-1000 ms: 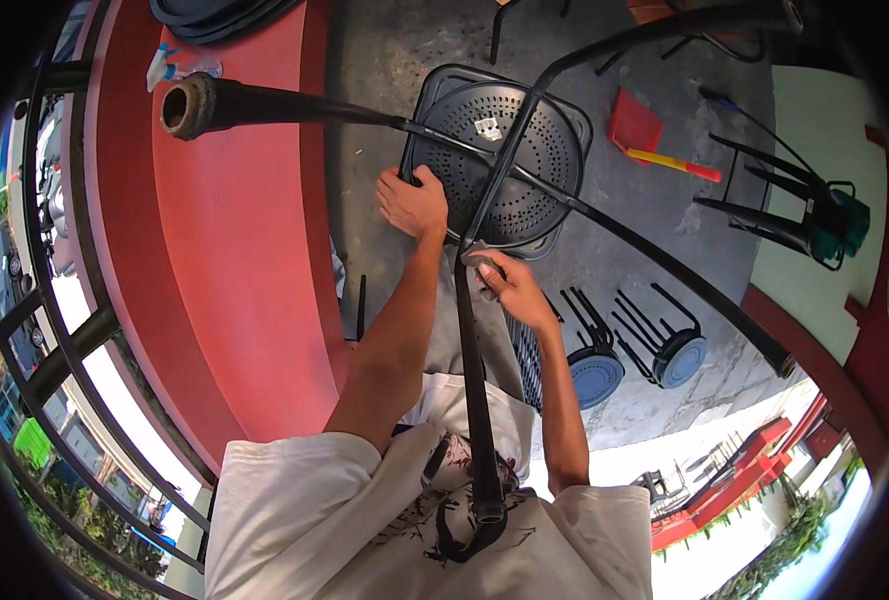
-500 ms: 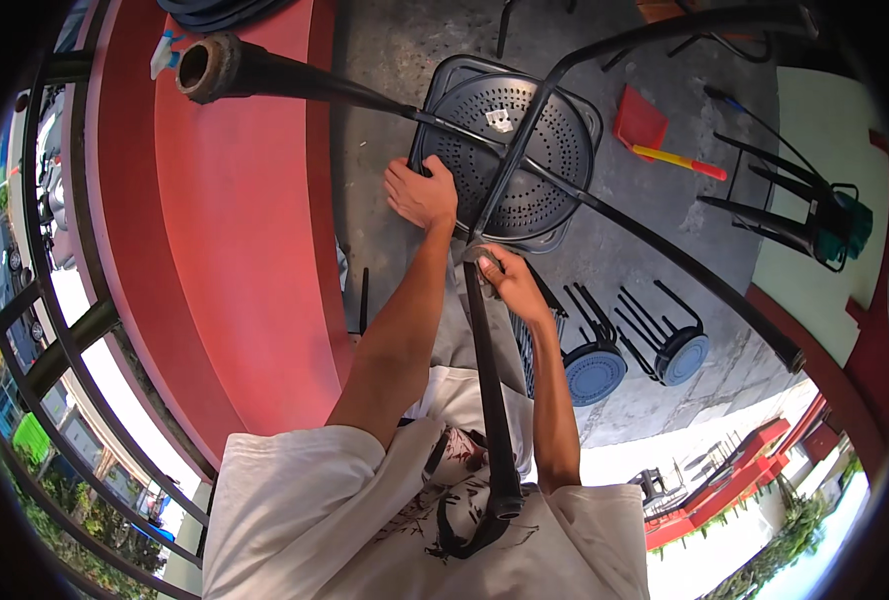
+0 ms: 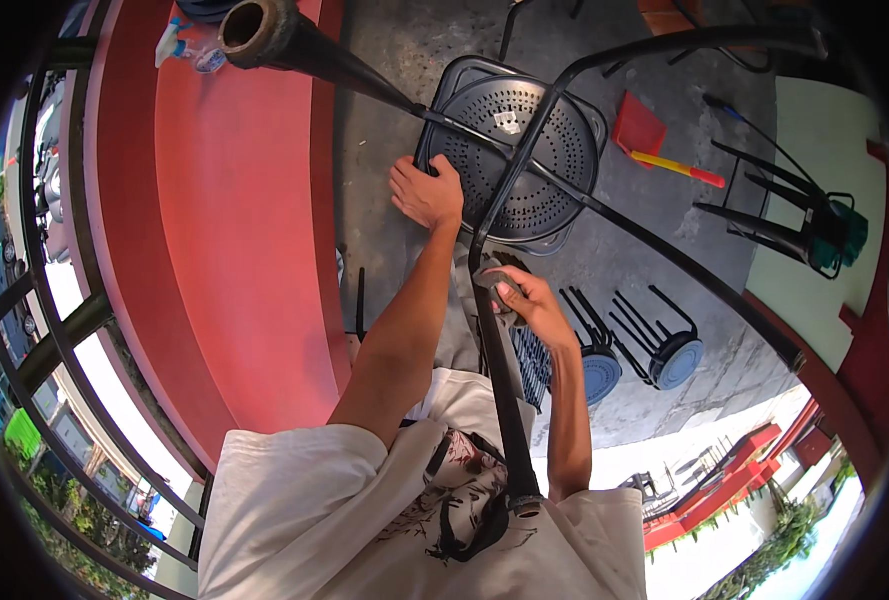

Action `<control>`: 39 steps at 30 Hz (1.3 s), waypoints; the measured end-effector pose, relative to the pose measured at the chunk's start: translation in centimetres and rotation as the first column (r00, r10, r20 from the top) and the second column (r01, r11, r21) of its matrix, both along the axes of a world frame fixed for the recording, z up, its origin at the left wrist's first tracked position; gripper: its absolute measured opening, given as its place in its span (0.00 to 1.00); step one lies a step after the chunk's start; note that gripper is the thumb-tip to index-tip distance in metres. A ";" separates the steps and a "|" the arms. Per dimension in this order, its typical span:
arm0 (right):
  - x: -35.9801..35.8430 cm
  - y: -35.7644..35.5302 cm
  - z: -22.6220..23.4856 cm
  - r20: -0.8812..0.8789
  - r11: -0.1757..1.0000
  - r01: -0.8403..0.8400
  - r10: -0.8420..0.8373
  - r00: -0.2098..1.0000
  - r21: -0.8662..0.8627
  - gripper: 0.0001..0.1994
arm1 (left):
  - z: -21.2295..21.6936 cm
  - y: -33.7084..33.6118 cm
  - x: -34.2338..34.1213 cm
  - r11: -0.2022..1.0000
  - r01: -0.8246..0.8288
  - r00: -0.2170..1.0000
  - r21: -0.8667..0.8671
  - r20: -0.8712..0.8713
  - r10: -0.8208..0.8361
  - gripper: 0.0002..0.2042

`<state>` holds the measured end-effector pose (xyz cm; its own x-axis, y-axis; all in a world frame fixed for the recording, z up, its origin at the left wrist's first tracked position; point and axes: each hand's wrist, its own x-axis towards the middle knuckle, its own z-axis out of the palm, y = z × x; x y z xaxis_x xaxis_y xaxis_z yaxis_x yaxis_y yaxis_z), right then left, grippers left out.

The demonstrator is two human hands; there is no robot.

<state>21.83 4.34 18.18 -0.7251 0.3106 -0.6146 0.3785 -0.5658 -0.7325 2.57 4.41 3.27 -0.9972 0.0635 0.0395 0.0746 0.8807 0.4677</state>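
A black metal stool (image 3: 504, 212) is upside down in front of me. Its tube legs reach up and outward, and the round underside of its seat, full of small holes, faces me. My left hand (image 3: 428, 192) is closed round the frame at the seat's left side. My right hand (image 3: 536, 303) pinches a grey scrubbing pad (image 3: 505, 290) beside the leg nearest my body. That leg's capped end (image 3: 526, 506) comes close to my shirt. The open tube end (image 3: 249, 35) of another leg points up at the far left.
A red ledge (image 3: 244, 230) runs along my left, with a spray bottle (image 3: 170, 44) on it. On the concrete floor are a red dustpan (image 3: 640, 125) with a yellow handle and two blue-topped stools (image 3: 678, 362). A dark green chair (image 3: 836, 235) stands at the right.
My right hand with the pad has shifted slightly right and toward me along the near leg. The stool has tilted a little to the right; my left hand keeps its hold.
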 end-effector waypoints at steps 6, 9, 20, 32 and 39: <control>1.4 2.0 2.9 -0.139 0.977 -0.099 0.073 0.988 -0.191 0.16 | 0.0 -0.3 -0.3 1.000 -0.004 1.000 -0.012 -0.003 0.004 0.16; 0.0 1.3 -0.5 0.068 0.998 -0.068 0.068 0.995 -0.005 0.15 | 0.2 0.5 0.2 1.000 0.014 1.000 -0.016 0.012 -0.014 0.16; 1.0 2.5 10.1 -0.555 0.974 -0.206 0.123 0.823 -0.090 0.15 | 0.2 -0.2 -0.3 1.000 0.008 1.000 -0.019 0.017 -0.008 0.16; -0.6 3.2 15.3 -0.544 0.942 -0.321 0.319 0.776 0.095 0.15 | -0.1 -0.1 -0.3 1.000 0.007 1.000 -0.017 0.006 -0.007 0.16; -0.2 3.1 15.4 -0.193 0.956 -0.268 0.287 0.938 0.119 0.13 | 0.1 0.3 0.0 1.000 0.016 0.999 -0.021 0.031 -0.016 0.16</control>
<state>21.66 7.40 33.58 -0.8980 0.1262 -0.4215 0.3463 -0.3882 -0.8540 2.57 4.75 3.33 -0.9968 0.0799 0.0072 0.0746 0.8891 0.4516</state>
